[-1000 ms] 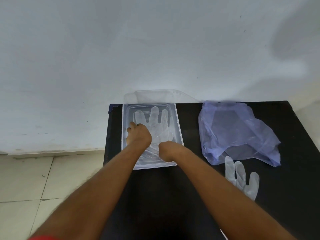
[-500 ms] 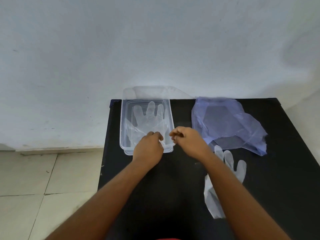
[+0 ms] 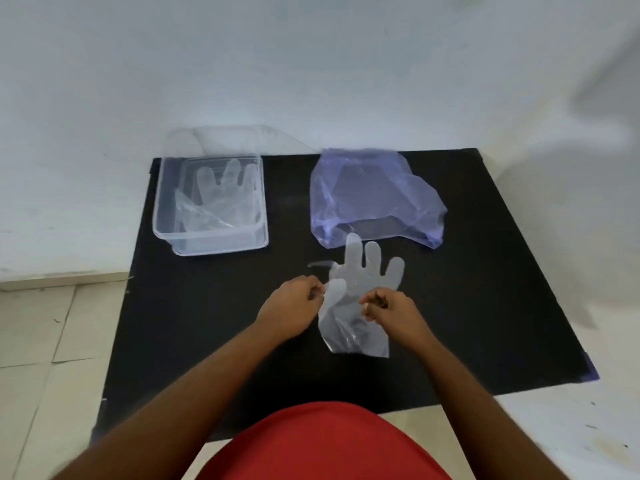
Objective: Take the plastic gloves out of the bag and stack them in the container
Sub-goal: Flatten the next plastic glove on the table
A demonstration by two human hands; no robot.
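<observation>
Head view: left hand (image 3: 289,308) and right hand (image 3: 393,311) each pinch side edge of thin translucent plastic glove (image 3: 356,299) lying on black tabletop (image 3: 207,323). Beyond grip, just past glove fingertips: crumpled violet plastic bag (image 3: 374,195), contents not discernible. Far-left of grip: clear rectangular plastic container (image 3: 166,233), at least one glove (image 3: 225,199) already inside. Judgement: partway done; pinched glove not yet stacked.

— What sort of place is this?
— A plain room, kind unclear: a bare white painted wall (image 3: 311,64) on the far side, pale beige floor tiles (image 3: 38,341) on the left, and a matte black rectangular tabletop (image 3: 214,323) against the wall.
</observation>
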